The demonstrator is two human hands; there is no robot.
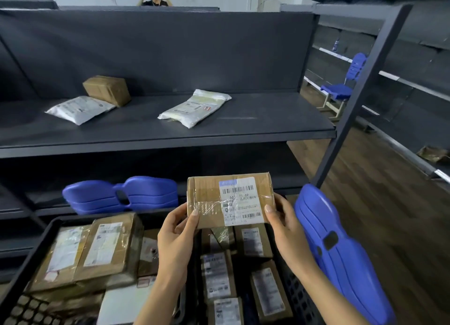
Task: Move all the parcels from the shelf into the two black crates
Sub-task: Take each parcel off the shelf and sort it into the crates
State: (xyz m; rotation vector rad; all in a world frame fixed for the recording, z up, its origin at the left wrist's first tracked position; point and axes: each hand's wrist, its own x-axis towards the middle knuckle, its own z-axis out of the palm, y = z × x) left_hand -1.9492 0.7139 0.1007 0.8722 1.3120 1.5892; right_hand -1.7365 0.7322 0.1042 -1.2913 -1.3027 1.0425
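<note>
We see a taped brown cardboard parcel with a white barcode label (230,199) held up between two bare hands. The left hand (175,237) grips its left end, with the fingers (192,219) curled round the edge. The right hand (287,232) grips the right end in the same way, its fingers (280,203) wrapped behind the box and the thumb on the label.

Straight below the fingers sits the right black plastic crate (295,293), holding several small labelled cardboard boxes. Below and left of the left fingers is the left black plastic crate (41,242), filled with larger taped boxes.

Above and beyond the fingers runs the dark grey metal shelf (170,135). Three parcels lie on it, well apart from the hands:
- a white plastic mailer bag (194,108), almost straight above the fingers
- a second white mailer bag (80,109), further left
- a small brown wrapped box (107,90), touching the far corner of that second bag

A blue plastic chair back (341,254) is just right of the right fingers. Another blue chair back (121,194) lies left of the left fingers, behind the crates.
</note>
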